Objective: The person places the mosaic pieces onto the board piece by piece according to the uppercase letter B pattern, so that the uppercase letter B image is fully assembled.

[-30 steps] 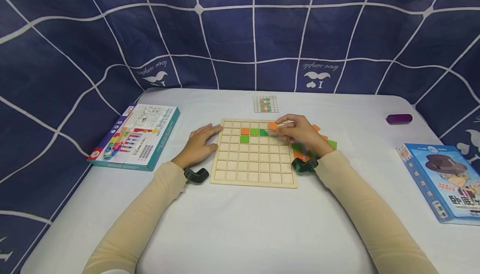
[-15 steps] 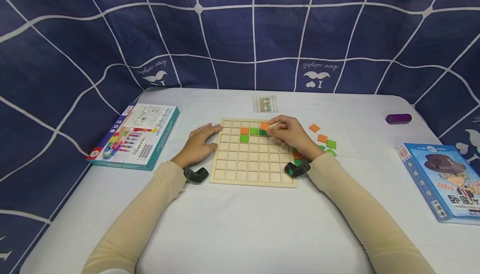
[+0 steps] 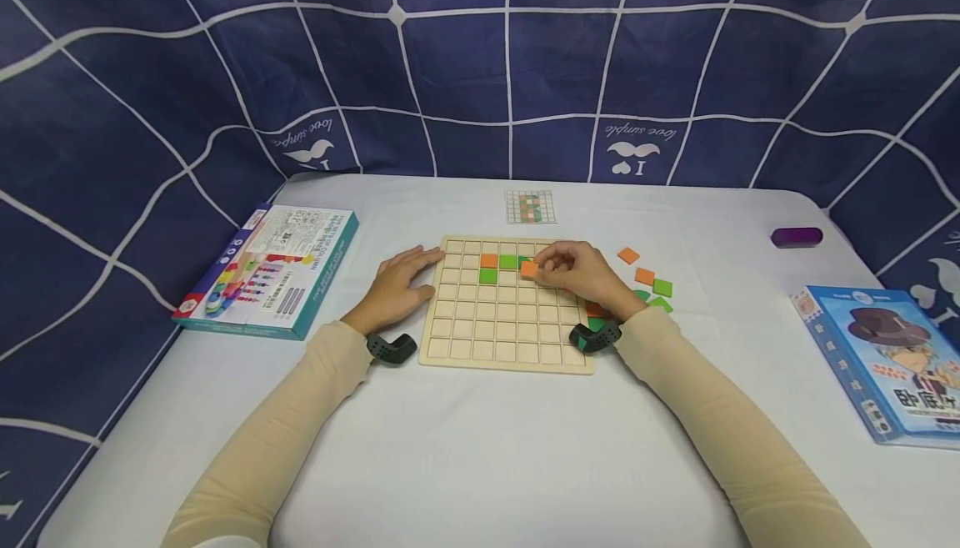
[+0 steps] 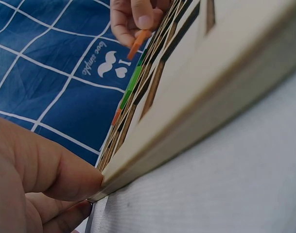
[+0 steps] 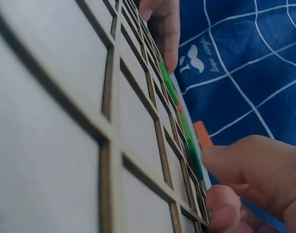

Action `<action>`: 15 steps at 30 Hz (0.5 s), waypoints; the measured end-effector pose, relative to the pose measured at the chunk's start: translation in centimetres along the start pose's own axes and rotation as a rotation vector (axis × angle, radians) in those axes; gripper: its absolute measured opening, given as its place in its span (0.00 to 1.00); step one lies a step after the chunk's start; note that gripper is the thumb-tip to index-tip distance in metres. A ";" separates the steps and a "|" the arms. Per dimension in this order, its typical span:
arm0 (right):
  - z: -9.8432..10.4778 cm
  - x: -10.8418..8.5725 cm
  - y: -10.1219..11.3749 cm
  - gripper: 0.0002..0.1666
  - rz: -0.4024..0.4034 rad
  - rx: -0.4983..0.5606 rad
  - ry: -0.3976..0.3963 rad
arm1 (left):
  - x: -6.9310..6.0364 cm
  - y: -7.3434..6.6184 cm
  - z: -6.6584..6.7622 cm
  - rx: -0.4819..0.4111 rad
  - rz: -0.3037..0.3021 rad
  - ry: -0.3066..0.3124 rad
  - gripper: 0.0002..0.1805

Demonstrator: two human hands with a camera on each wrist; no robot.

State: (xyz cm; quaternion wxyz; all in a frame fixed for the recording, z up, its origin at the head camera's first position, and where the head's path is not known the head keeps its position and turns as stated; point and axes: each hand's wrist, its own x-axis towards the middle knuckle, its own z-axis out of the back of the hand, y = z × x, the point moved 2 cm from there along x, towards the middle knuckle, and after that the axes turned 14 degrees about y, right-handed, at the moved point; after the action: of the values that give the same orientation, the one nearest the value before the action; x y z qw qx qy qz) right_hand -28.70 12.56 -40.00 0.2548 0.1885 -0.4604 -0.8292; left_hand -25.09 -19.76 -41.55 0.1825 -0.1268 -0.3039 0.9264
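Note:
A wooden grid board lies at the middle of the white table. My right hand pinches an orange square tile between thumb and fingers, over the upper part of the grid. In the right wrist view this orange tile is tilted and raised above the board. Set in the cells are an orange tile, a green tile beside it and another green tile below. A darker green piece is partly hidden in the head view. My left hand rests against the board's left edge, thumb touching it.
Several loose orange and green tiles lie right of the board, some hidden by my right wrist. A small printed grid card lies behind it. Boxes stand left and right; a purple case lies far right.
My right hand has moved left, then slightly nearer to me, carrying the orange tile over the grid and uncovering some loose tiles. The left hand stays in place.

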 end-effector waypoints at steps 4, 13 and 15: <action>0.0 0.1 0.0 0.14 -0.003 -0.070 0.014 | 0.0 -0.1 0.0 -0.002 0.001 -0.002 0.37; -0.2 0.0 0.1 0.14 0.012 -0.122 0.041 | 0.0 -0.1 0.0 0.001 0.004 0.005 0.37; -0.2 0.0 0.2 0.15 0.014 -0.118 0.043 | 0.0 -0.1 0.0 -0.001 0.005 0.007 0.37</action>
State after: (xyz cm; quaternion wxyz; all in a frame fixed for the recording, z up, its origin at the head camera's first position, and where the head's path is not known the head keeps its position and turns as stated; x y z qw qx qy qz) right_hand -28.56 12.35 -39.93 0.2813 0.1878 -0.4062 -0.8489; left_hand -25.09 -19.69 -41.50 0.1811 -0.1307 -0.3033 0.9263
